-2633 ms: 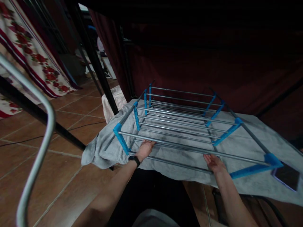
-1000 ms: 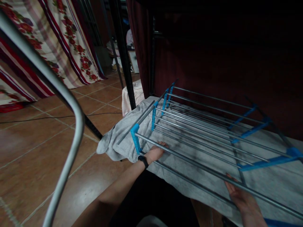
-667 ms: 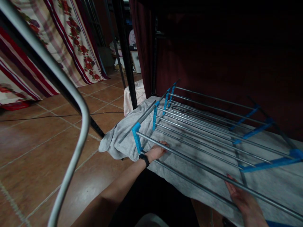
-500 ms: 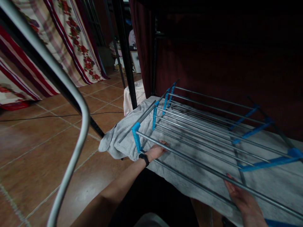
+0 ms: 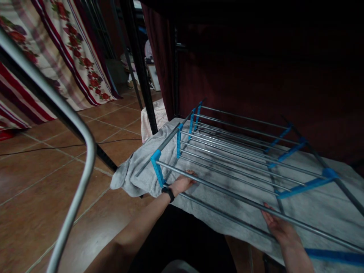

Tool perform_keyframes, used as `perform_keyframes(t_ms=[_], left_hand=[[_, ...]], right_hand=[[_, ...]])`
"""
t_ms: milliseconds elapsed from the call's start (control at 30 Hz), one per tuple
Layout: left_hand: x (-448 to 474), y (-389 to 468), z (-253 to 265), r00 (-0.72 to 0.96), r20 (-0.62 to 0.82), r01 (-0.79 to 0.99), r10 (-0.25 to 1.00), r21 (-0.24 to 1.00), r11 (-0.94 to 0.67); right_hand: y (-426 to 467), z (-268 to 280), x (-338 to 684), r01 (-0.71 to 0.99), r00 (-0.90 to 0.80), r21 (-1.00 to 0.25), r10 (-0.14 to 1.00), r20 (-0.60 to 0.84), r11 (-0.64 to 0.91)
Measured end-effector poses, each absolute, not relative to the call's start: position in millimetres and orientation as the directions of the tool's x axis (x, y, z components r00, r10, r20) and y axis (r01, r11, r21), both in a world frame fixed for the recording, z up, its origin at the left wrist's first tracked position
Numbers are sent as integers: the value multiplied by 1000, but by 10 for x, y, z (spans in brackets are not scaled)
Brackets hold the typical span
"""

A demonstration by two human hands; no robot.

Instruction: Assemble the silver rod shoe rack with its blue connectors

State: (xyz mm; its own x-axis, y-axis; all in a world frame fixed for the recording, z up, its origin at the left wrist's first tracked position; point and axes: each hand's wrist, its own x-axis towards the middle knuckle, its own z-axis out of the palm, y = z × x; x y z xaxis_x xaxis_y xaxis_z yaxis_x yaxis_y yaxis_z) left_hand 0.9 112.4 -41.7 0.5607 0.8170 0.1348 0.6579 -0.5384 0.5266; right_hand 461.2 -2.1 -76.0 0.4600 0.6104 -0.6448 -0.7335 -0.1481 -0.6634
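Observation:
A metal drying rack with blue plastic joints lies on a grey cloth, its rods running from left to right. My left hand, a black band at its wrist, reaches over the lower front rod and sits beside the upper front rod near the left blue joint. Its fingers are loosely bent, partly hard to make out, and seem to hold nothing. Farther right, my right hand is open between the same two rods. Its fingers stretch out beneath the upper rod, touching or very close to it.
A bent pale metal tube rises close on the left. Behind it stands a black post near a floral curtain. A dark red curtain hangs behind the rack. A black cable crosses the tiled floor.
The view has turned slightly to the right, so everything sits farther left in the picture. Both hands stay in about the same places beside the rack's front rods.

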Motion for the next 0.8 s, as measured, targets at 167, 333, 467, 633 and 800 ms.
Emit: perform_keyframes(t_ms=[167, 333, 467, 633, 800], left_hand=[[4, 1128, -361, 559, 132, 670, 818, 509, -540], [-54, 1179, -380, 622, 135, 642, 771, 476, -601], [-132, 1347, -458, 608, 140, 676, 782, 425, -602], [-165, 1323, -381, 583, 186, 703, 791, 372, -606], [-219, 1231, -352, 557, 278, 668, 782, 410, -621]], right_hand=[[15, -597, 4434, -736, 485, -663, 575, -660, -141], [-30, -378, 4234, -757, 474, -648, 618, -627, -78], [-28, -355, 4205, -768, 514, -639, 631, -581, 37], [-45, -308, 4169, -769, 536, -627, 663, -523, 126], [-117, -191, 4139, -732, 576, -638, 717, -393, 239]])
